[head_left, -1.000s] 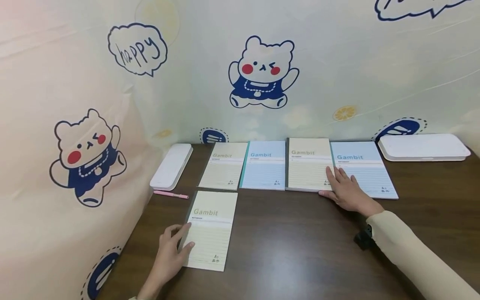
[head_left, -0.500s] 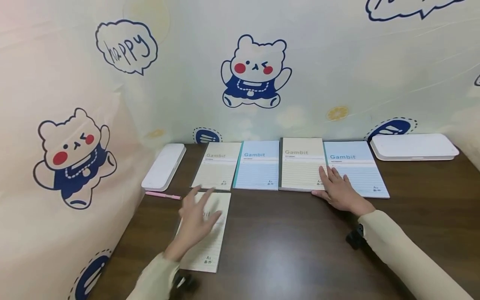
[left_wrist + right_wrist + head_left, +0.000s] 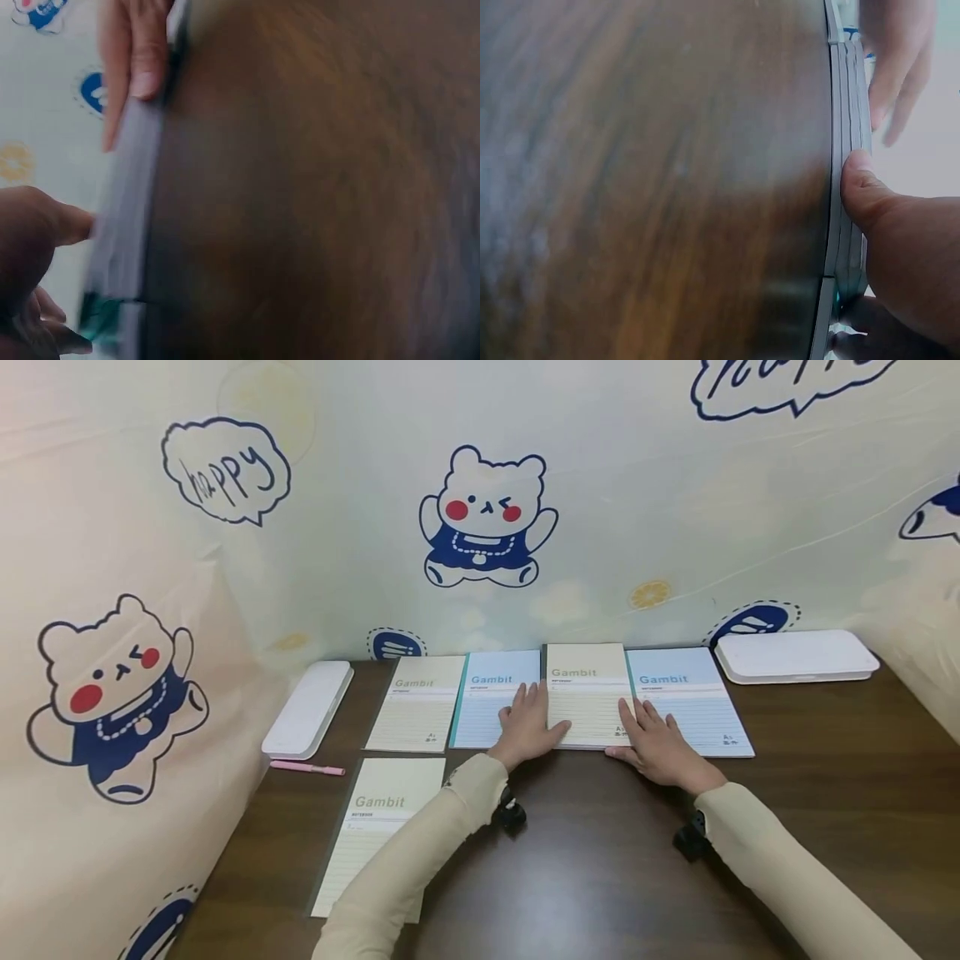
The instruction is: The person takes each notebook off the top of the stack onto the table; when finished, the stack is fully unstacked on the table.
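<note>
A thick stack of cream notebooks (image 3: 587,681) lies at the middle of the back row, between a left blue notebook (image 3: 491,693) and a right blue notebook (image 3: 684,693). My right hand (image 3: 663,747) rests with extended fingers over the seam between stack and right blue notebook; in the right wrist view its thumb (image 3: 862,187) presses the stack's layered front edge (image 3: 847,112). Fingers straight, my left hand (image 3: 527,727) is over the left blue notebook, its thumb reaching over the stack's front left corner. Whether the left hand touches the notebooks, I cannot tell.
A cream notebook (image 3: 420,706) ends the row at left. Another cream notebook (image 3: 390,810) lies nearer, partly under my left sleeve. White cases stand at the left (image 3: 307,710) and right (image 3: 795,656); a pink pen (image 3: 307,767) lies below the left one. Printed cloth (image 3: 337,527) hangs behind.
My left hand has left the near cream notebook and moved up and right to the back row beside the stack. My right hand stays on the stack's right side. The head view has shifted slightly.
</note>
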Available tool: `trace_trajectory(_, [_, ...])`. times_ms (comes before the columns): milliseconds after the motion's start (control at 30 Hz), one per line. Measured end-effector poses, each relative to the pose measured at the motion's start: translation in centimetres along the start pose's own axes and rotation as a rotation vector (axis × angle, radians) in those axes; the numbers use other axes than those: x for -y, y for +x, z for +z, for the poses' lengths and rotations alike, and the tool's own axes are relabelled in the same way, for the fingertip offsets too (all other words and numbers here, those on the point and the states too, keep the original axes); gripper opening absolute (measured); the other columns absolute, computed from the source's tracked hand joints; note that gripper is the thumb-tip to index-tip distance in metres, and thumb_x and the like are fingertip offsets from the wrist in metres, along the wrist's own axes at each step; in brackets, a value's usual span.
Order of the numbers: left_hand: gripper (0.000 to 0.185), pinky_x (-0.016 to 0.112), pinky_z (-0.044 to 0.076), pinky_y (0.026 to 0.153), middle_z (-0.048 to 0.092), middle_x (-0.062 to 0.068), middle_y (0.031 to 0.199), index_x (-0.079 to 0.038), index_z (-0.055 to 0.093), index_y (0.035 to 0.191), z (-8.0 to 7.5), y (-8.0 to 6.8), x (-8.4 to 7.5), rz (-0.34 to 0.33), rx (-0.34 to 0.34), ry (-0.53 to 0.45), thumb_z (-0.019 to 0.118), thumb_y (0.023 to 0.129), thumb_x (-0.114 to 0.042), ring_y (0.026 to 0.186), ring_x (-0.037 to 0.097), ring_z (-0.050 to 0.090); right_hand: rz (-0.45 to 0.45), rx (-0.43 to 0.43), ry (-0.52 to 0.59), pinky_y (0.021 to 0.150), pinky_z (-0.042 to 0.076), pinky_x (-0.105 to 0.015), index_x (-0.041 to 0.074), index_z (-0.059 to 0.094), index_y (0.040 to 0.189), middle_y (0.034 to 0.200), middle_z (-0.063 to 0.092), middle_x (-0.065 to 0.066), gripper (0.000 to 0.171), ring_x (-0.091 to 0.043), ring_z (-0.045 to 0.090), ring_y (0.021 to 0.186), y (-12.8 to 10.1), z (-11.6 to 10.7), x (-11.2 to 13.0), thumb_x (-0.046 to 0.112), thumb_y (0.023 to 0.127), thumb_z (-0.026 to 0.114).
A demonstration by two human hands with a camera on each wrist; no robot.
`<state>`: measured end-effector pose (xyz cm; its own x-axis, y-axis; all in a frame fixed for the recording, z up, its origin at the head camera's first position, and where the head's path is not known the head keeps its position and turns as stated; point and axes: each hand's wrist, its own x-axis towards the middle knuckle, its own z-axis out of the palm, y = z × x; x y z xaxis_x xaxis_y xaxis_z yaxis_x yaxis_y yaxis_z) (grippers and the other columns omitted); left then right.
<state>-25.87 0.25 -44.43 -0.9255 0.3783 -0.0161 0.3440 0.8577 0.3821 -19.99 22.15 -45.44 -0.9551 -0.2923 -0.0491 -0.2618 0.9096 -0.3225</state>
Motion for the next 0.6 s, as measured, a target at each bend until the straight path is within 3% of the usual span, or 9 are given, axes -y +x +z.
trace_trajectory(133, [0.074,0.057,0.016,0.098,0.023,0.01,0.148,-0.003,0.02,0.143,0.6,0.5,-0.2,-0.023,-0.008,-0.001,0.047,0.088,-0.045,0.137,0.027,0.009,-0.004,-0.002,-0.014,0.098,0.009,-0.066,-0.003,0.011,0.142,0.144,0.011,-0.03,0.081,-0.047,0.009,0.131,0.2,-0.2,0.1,0.048,0.09,0.046])
trace_trajectory(433, [0.073,0.06,0.015,0.1,0.022,0.014,0.147,0.0,0.02,0.142,0.7,0.3,-0.9,-0.028,-0.045,-0.029,0.048,0.089,-0.041,0.137,0.025,0.01,0.0,0.013,-0.027,0.097,0.01,-0.066,-0.004,0.011,0.142,0.143,0.011,-0.032,0.082,-0.048,0.01,0.13,0.2,-0.2,0.0,0.048,0.089,0.046])
trace_trajectory(533, [0.071,0.058,0.014,0.103,0.022,0.018,0.146,0.002,0.021,0.141,0.8,0.2,-1.1,-0.013,-0.071,-0.088,0.049,0.089,-0.038,0.137,0.027,0.009,-0.001,0.017,-0.022,0.097,0.01,-0.066,-0.004,0.011,0.142,0.143,0.011,-0.032,0.081,-0.048,0.01,0.13,0.1,-0.1,0.0,0.048,0.09,0.046])
trace_trajectory(600, [0.065,0.05,0.016,0.106,0.026,0.018,0.145,0.002,0.026,0.14,0.6,0.3,-1.2,-0.017,-0.107,-0.194,0.05,0.09,-0.032,0.137,0.027,0.013,-0.001,0.018,-0.017,0.098,0.01,-0.066,-0.004,0.011,0.142,0.144,0.01,-0.032,0.081,-0.048,0.009,0.131,0.1,-0.1,0.0,0.047,0.09,0.046])
